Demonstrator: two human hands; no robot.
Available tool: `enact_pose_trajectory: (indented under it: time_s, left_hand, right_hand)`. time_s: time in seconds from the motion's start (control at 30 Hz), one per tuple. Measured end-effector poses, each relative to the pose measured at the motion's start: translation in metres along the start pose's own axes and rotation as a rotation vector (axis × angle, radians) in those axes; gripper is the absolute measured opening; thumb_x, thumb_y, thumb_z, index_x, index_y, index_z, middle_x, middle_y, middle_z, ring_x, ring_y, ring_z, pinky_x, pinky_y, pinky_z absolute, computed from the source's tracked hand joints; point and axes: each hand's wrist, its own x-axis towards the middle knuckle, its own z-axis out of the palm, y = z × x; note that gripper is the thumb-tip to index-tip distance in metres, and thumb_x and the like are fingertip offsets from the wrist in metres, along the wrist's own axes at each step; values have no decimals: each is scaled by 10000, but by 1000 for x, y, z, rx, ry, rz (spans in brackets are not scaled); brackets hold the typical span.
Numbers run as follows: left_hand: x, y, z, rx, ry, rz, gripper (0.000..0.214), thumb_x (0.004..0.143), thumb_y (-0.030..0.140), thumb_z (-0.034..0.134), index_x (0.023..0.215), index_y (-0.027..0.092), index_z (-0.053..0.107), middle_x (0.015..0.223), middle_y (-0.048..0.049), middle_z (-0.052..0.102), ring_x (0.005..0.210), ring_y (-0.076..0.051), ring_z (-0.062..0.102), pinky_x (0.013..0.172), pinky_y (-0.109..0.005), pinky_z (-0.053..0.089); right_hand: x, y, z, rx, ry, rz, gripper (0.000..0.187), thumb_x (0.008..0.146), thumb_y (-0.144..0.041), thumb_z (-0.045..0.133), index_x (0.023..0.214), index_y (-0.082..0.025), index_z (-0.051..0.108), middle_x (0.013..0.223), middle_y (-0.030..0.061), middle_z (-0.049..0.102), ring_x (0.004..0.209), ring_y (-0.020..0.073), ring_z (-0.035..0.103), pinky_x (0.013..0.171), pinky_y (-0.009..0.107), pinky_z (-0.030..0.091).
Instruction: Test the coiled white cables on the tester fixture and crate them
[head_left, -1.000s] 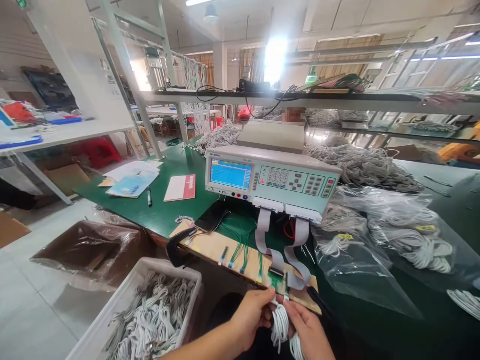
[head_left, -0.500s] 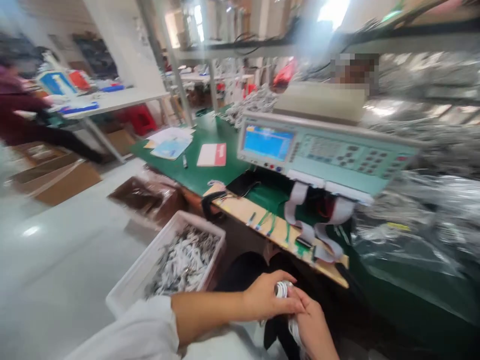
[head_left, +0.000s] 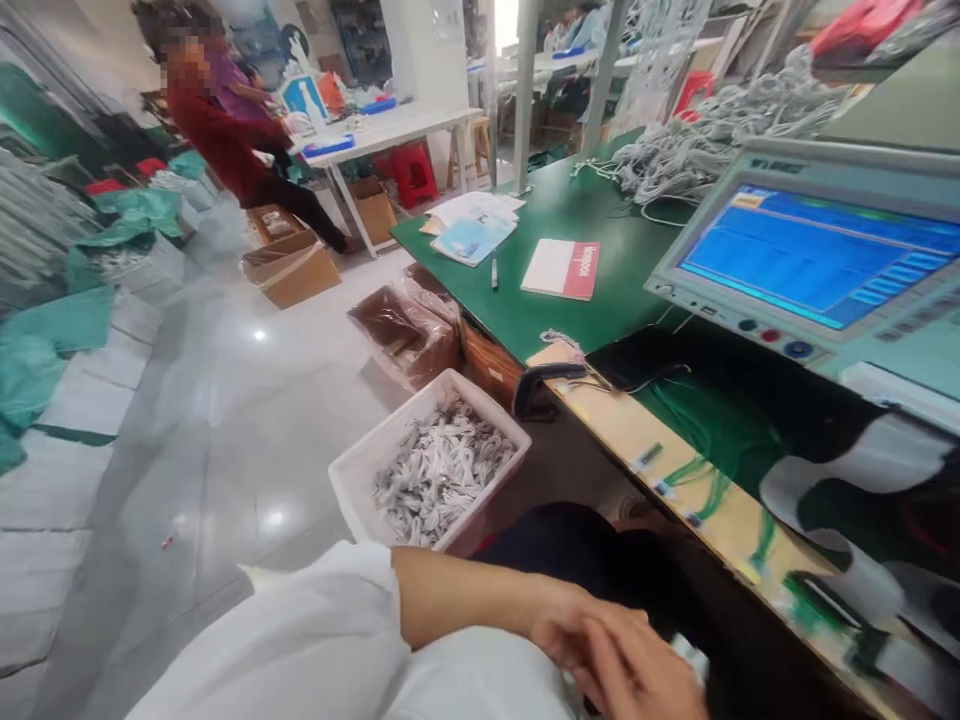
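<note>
Right of the white rectangular plastic bin (head_left: 352,492), the right hand (head_left: 654,672) seems closed on a blurred white cable bundle (head_left: 689,655), long axis hidden; the left hand (head_left: 568,625) overlaps bin-side, its fingers' grip impossible to tell.

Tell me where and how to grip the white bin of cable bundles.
Probably best by the rim of the white bin, from above on the open-floor side, fingers hooked inside. Bare inner wall shows there beside the cable bundles, which should leave finger room; the opposite side faces the green bench.
</note>
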Motion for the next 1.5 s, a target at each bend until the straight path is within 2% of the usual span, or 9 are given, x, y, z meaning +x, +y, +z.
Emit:
enact_pose_trajectory:
  time_s: [0.1,0.23,0.3,0.53,0.67,0.83,1.0,1.23,1.5]
  left_hand:
    - [13,12,18,-36,106,90,270,565,426,636,494,178,556,472,21,453,435,-99,380,484,-250,289]
    - [18,13,25,80,169,263,228,606,392,609,696,184,583,543,44,482,472,-80,394,497,-207,276]
    - [19,11,32,164,169,321,252,621,390,595,750,173,580,606,21,536,526,-91,447,517,-199,295]
    - [31,-11,66,360,169,613,315,565,227,667,841,160,529,763,-33,592,686,-135,517,627,-214,372]
    - [37,-16,76,481,187,644,411,555,140,642,951,161,534,857,-58,598,790,-181,531,725,-260,386]
    - [26,-13,95,512,274,773,313,570,164,634,871,182,547,831,-35,573,785,-178,513,723,-255,382]
    - [16,-11,104,516,109,838,325,629,255,618,928,188,513,925,-61,539,855,-191,484,767,-269,371]
    - [26,11,93,548,-13,782,297,737,326,502,1000,195,543,879,-54,534,819,-167,479,760,-267,367]
    - [37,29,84,273,100,564,259,665,352,588,792,128,566,650,-28,565,574,-105,501,563,-229,396]
  right_hand:
    - [-7,-9,0,20,22,-112,193,723,-196,541,859,-275,654,799,40,661,769,227,577,737,342,432]
    - [-32,10,-24,66,522,291,174,762,-258,508,908,-210,590,804,57,625,748,206,569,717,322,436]
    - [-44,19,-36,185,646,481,254,753,-311,517,971,-184,546,827,60,617,731,201,572,678,308,450]
    - [-63,17,-41,484,741,466,397,697,-350,584,1048,-181,506,949,68,586,743,187,557,661,288,456]
    - [-70,15,-37,820,756,458,348,729,-421,531,959,-161,530,752,34,596,618,156,552,520,245,448]
    - [-73,17,-39,690,768,441,299,664,-446,594,698,-150,572,517,-32,517,396,83,421,361,186,317]
    - [-71,14,-56,767,879,408,225,658,-379,616,680,-161,567,512,-38,529,409,91,430,369,187,302]
    - [-61,24,-72,787,792,452,182,608,-294,669,694,-142,619,544,-2,605,486,129,515,444,214,363]
    - [-53,26,-73,894,803,531,183,607,-304,676,678,-140,636,516,-12,585,433,103,481,404,198,348]
